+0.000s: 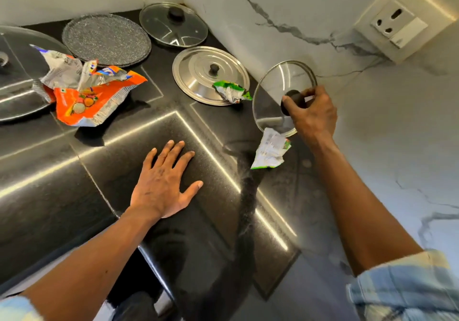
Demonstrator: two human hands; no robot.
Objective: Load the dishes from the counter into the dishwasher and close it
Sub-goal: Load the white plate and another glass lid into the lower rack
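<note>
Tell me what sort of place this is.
Most likely a home kitchen: a dark stone counter backed by marble-look wall tiles, a steel lid lying on it, and the right hand holding a glass lid.

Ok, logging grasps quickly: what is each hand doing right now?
Left hand: open, flat on the counter.
Right hand: fingers gripping the glass lid by its knob.

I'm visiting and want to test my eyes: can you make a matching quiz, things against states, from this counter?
1 right hand
2 left hand
3 round shiny steel lid
4 large crumpled snack wrapper

a palm down on black counter
b orange and silver
c grips black knob of small clear glass lid
d green wrapper lies on it

Pairs: 1c, 2a, 3d, 4b
</note>
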